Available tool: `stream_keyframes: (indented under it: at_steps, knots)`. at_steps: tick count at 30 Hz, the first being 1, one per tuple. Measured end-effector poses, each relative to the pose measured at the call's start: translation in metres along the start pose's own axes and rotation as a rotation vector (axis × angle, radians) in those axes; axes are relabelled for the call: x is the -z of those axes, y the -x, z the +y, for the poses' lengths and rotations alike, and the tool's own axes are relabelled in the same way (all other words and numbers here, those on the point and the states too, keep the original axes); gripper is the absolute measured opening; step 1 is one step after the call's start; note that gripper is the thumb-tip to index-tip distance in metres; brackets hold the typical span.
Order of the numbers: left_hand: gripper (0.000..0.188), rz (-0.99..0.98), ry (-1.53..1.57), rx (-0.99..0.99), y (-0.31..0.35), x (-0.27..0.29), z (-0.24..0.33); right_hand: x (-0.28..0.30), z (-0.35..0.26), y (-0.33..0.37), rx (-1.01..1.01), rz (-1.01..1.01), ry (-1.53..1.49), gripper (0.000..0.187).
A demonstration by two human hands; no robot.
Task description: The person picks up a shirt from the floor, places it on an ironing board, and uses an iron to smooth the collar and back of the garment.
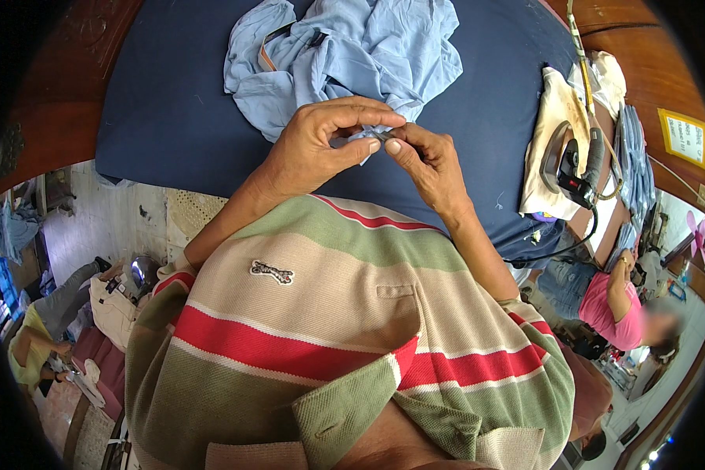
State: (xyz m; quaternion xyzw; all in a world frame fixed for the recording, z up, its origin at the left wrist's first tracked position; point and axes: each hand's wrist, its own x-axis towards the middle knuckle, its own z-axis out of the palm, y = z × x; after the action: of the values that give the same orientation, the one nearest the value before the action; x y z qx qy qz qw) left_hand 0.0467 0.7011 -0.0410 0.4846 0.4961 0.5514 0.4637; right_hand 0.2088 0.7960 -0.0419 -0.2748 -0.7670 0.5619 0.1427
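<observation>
A light blue garment (360, 66) lies rumpled at the far side of the dark blue padded table, with a dark label and a brown-edged band showing among its folds. My left hand (317, 145) pinches a near edge of this cloth between thumb and fingers, lifted toward me. Close against it, my right hand (431, 160) is closed, thumb to forefinger, on a small dark pointed tool (383, 136). The tool touches the cloth at the left fingertips. Fingers cover most of it, so its exact kind cannot be made out.
An iron (573, 164) with a cord rests on a cream cloth (542, 149) at the right of the dark blue table (172, 94). Folded blue garments (633, 157) hang beyond it. A person in pink (615, 309) is at the right, another in yellow (30, 348) at the left.
</observation>
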Motion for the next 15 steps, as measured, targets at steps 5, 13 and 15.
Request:
stream_keyframes:
  at_steps: [5, 13, 15]
  knots:
    - [0.031, -0.005, 0.014, -0.003, -0.0004, 0.0005, 0.0002, 0.0001, 0.0024, -0.0004, 0.009, -0.001, 0.011, 0.031]
    - [0.031, 0.003, 0.04, -0.013, -0.0012, 0.0003, -0.005, -0.0015, 0.0073, -0.0003, 0.04, 0.006, 0.004, 0.031]
    - [0.03, -0.019, 0.046, 0.015, -0.0018, 0.0016, -0.0035, -0.0028, 0.0056, 0.0, 0.039, 0.017, -0.001, 0.031]
